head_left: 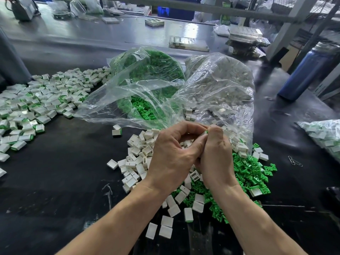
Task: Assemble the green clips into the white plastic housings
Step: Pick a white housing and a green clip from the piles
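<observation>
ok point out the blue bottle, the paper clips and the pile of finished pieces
blue bottle [307, 70], head view, middle of its body
paper clips [295, 161], head view, where the clips overlap
pile of finished pieces [46, 100], head view, middle of the heap

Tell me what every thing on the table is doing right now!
left hand: curled, pinching a small part.
right hand: curled, pinching the same part.
part: between the fingertips, mostly hidden.
green clip bag: open, spilling.
white housing bag: open, spilling.
finished pile: heaped, loose.
blue bottle: upright, capped.
</observation>
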Tool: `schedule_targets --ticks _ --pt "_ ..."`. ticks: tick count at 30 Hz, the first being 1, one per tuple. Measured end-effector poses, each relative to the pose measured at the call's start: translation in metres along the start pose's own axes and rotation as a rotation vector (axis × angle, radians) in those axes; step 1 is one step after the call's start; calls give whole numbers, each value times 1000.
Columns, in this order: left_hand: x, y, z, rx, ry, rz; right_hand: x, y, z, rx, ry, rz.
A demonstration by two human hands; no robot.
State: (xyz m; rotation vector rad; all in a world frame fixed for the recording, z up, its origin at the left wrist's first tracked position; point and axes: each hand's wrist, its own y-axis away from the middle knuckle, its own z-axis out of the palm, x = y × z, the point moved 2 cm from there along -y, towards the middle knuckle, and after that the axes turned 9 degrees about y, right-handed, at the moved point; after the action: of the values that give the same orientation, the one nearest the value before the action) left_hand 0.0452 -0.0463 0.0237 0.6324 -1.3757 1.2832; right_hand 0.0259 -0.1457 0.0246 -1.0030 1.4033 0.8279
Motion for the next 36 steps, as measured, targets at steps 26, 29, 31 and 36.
schedule_targets --ticks 26,29,31,36 --pt "9 -22 -102 317 -790 -166 0 -16 -41 98 459 -257" --pt "12 -25 -127 420 -936 -244 3 -22 -49 116 517 -237" --pt "13 -27 -135 459 -987 -291 5 -24 -54 105 557 -213" --pt "11 -30 -140 489 -1131 -331 8 -28 -61 78 651 -170"
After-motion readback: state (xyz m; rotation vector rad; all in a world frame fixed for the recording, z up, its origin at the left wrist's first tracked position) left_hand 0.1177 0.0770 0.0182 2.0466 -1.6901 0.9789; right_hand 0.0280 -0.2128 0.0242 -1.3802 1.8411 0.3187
